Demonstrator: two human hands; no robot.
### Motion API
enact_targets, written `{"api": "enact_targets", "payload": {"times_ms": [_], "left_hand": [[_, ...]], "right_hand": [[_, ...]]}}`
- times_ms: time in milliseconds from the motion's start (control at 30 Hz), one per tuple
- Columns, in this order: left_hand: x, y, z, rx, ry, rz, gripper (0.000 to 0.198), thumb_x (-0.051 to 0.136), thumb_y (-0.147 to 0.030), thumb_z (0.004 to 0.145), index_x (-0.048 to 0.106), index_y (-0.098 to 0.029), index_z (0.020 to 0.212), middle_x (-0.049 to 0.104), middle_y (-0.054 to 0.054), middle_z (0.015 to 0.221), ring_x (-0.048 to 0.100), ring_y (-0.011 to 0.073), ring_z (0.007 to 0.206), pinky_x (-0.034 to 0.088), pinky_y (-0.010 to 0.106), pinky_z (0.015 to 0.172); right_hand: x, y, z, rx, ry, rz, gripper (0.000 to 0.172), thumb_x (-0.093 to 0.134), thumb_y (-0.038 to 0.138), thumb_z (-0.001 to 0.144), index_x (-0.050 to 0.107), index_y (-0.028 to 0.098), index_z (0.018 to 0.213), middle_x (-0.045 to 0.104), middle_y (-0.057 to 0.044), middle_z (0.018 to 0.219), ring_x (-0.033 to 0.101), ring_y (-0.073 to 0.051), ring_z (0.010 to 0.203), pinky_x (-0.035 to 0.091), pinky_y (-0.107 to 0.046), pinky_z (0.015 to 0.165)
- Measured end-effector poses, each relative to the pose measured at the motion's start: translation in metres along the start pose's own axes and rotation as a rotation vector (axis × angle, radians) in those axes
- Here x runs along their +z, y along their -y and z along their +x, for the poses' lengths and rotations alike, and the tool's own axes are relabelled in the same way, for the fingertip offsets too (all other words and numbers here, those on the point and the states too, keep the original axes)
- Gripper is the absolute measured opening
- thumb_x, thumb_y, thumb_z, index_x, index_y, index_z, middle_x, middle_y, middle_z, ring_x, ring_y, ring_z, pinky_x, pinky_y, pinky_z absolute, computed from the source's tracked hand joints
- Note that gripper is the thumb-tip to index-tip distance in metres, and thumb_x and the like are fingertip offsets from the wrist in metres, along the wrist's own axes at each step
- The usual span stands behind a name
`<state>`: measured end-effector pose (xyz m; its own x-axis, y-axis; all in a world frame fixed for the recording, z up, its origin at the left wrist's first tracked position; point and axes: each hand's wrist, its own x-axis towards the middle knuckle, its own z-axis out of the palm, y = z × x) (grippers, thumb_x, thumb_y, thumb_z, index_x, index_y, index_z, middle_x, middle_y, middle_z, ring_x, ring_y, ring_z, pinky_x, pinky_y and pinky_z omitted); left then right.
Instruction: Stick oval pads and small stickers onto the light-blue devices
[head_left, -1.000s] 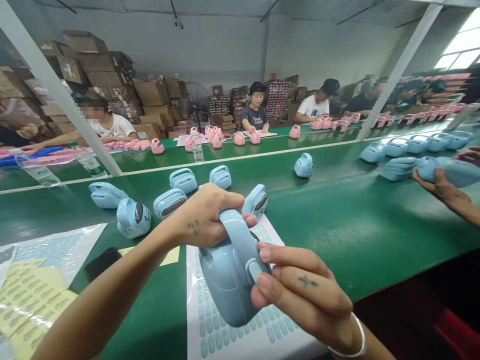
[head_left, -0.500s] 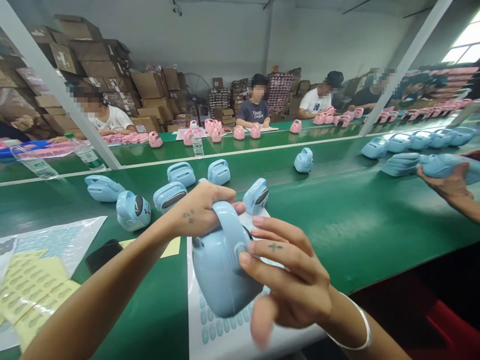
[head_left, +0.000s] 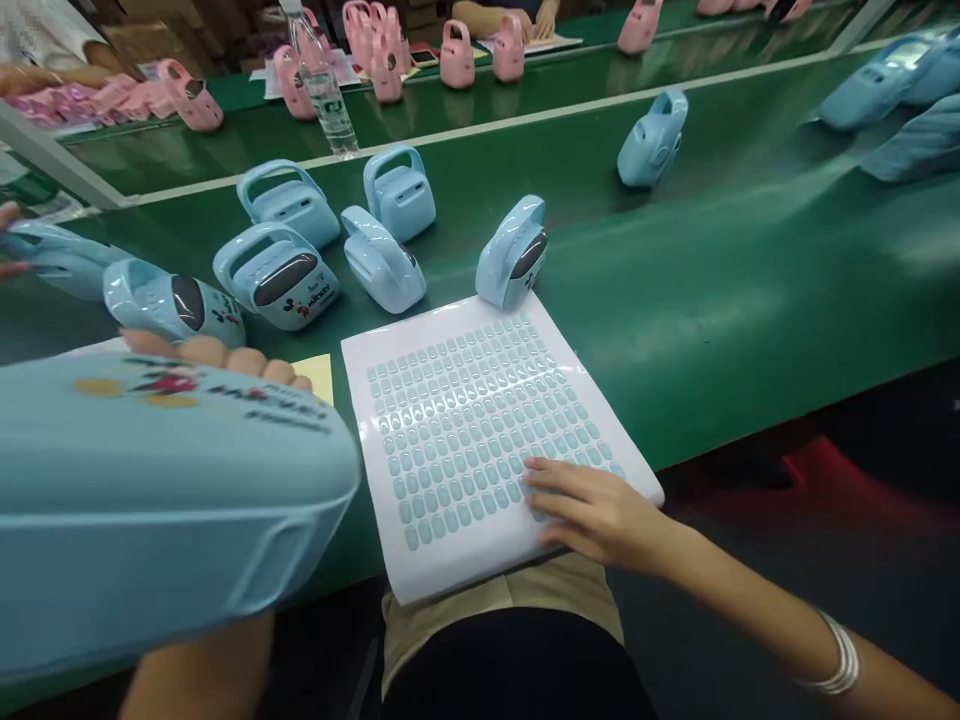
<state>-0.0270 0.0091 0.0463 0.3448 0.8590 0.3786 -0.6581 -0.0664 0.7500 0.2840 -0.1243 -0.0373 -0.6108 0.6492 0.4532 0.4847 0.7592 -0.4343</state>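
Close to the camera at the left, a light-blue handled plastic device (head_left: 172, 480) with a printed cartoon mouse is lifted up, its underside edge facing me. My left hand (head_left: 214, 356) is closed around it; only the fingertips show above its far edge, and the device hides the rest. On the green bench lies a white sheet of small pale-blue oval stickers (head_left: 379, 350), its near edge curling over the bench front. Over the sheet's lower right part, my right hand (head_left: 600, 510) rests with fingers stretched toward the stickers. No sticker shows between its fingertips.
Several like blue devices stand beyond the sheet, the nearest being one device (head_left: 511, 255) at its far right corner. A water bottle (head_left: 324, 90) stands by the white divider. Another person's fingers (head_left: 11, 240) touch a device at the far left. Pink devices (head_left: 457, 58) line the far side.
My left hand has brought the blue device left and nearer to the camera. My right hand has let go of it and moved down to the sticker sheet. The view has tilted downward.
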Motion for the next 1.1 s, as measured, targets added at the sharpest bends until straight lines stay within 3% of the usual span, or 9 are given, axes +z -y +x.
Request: {"api": "enact_targets", "payload": {"times_ms": [67, 133, 333, 500, 700, 833, 933, 1033, 1100], "left_hand": [[0.008, 0.018, -0.011, 0.067, 0.053, -0.127, 0.054, 0.062, -0.034, 0.081, 0.025, -0.019, 0.044, 0.018, -0.01, 0.036, 0.014, 0.0044, 0.031, 0.028, 0.016, 0.033], [0.023, 0.036, -0.02, 0.049, -0.276, -0.075, 0.057, 0.063, -0.028, 0.081, 0.016, -0.018, 0.051, 0.011, -0.01, 0.042, 0.006, 0.004, 0.035, 0.026, 0.01, 0.035], [0.051, 0.061, -0.024, 0.148, -0.584, 0.44, 0.054, 0.035, -0.044, 0.094, 0.007, -0.017, 0.056, -0.002, -0.006, 0.051, -0.005, 0.0117, 0.047, 0.011, 0.025, 0.037], [0.054, 0.062, -0.02, 0.207, -0.602, 0.805, 0.046, 0.017, -0.051, 0.094, 0.004, -0.019, 0.064, -0.005, -0.004, 0.054, -0.007, 0.0149, 0.05, 0.006, 0.034, 0.046], [0.064, 0.062, -0.017, 0.321, -0.778, 0.781, 0.04, 0.022, -0.038, 0.095, 0.003, -0.019, 0.066, -0.01, -0.002, 0.059, -0.009, 0.0163, 0.053, 0.006, 0.036, 0.049], [0.078, 0.06, -0.011, 0.393, -0.84, 0.664, 0.038, 0.024, -0.034, 0.095, 0.003, -0.019, 0.066, -0.011, -0.002, 0.059, -0.009, 0.0164, 0.053, 0.007, 0.036, 0.048], [0.094, 0.058, -0.01, 0.432, -0.853, 0.575, 0.037, 0.022, -0.031, 0.095, 0.004, -0.018, 0.065, -0.008, -0.002, 0.057, -0.008, 0.0166, 0.052, 0.01, 0.036, 0.047], [0.108, 0.048, -0.015, 0.462, -0.773, 0.546, 0.035, 0.018, -0.032, 0.097, 0.004, -0.018, 0.067, -0.007, -0.002, 0.057, -0.006, 0.0162, 0.051, 0.014, 0.035, 0.048], [0.111, 0.032, -0.021, 0.365, -0.591, 0.636, 0.038, 0.013, -0.04, 0.096, 0.005, -0.017, 0.067, -0.007, -0.002, 0.055, -0.005, 0.015, 0.048, 0.015, 0.035, 0.047]], "right_hand": [[0.01, -0.001, -0.007, 0.021, 0.037, 0.021, 0.022, 0.049, 0.027, 0.092, 0.063, 0.011, 0.091, 0.066, -0.013, 0.102, 0.058, -0.029, 0.11, 0.058, -0.041, 0.085], [0.015, -0.001, -0.007, 0.034, 0.03, 0.024, 0.018, 0.049, 0.022, 0.091, 0.063, 0.012, 0.087, 0.067, -0.012, 0.101, 0.059, -0.027, 0.109, 0.058, -0.039, 0.083], [0.015, 0.001, -0.005, -0.046, 0.027, -0.078, 0.016, 0.047, 0.009, 0.089, 0.062, 0.011, 0.092, 0.067, -0.012, 0.101, 0.059, -0.027, 0.109, 0.06, -0.041, 0.078], [0.021, 0.001, -0.012, -0.054, -0.047, -0.073, 0.018, 0.046, 0.006, 0.088, 0.062, 0.01, 0.094, 0.067, -0.013, 0.102, 0.059, -0.029, 0.109, 0.06, -0.043, 0.078], [0.013, 0.005, 0.003, 0.17, -0.081, 0.166, 0.02, 0.047, 0.018, 0.092, 0.065, 0.017, 0.084, 0.068, -0.007, 0.09, 0.066, -0.023, 0.093, 0.062, -0.035, 0.072], [0.012, 0.028, 0.046, 0.286, -0.463, 0.457, 0.008, 0.057, 0.022, 0.088, 0.063, 0.019, 0.092, 0.063, -0.004, 0.085, 0.065, -0.016, 0.077, 0.06, -0.028, 0.063], [0.024, 0.064, 0.089, 0.135, -0.889, 0.601, 0.01, 0.059, 0.022, 0.087, 0.06, 0.018, 0.096, 0.057, -0.004, 0.086, 0.063, -0.016, 0.078, 0.061, -0.033, 0.067], [0.038, 0.097, 0.124, 0.095, -1.187, 0.715, 0.009, 0.059, 0.022, 0.087, 0.056, 0.018, 0.079, 0.052, 0.001, 0.075, 0.06, -0.013, 0.07, 0.061, -0.034, 0.066], [0.044, 0.11, 0.137, 0.132, -1.251, 0.764, 0.015, 0.058, 0.024, 0.088, 0.054, 0.019, 0.075, 0.051, 0.001, 0.07, 0.058, -0.012, 0.066, 0.061, -0.032, 0.06]]}}
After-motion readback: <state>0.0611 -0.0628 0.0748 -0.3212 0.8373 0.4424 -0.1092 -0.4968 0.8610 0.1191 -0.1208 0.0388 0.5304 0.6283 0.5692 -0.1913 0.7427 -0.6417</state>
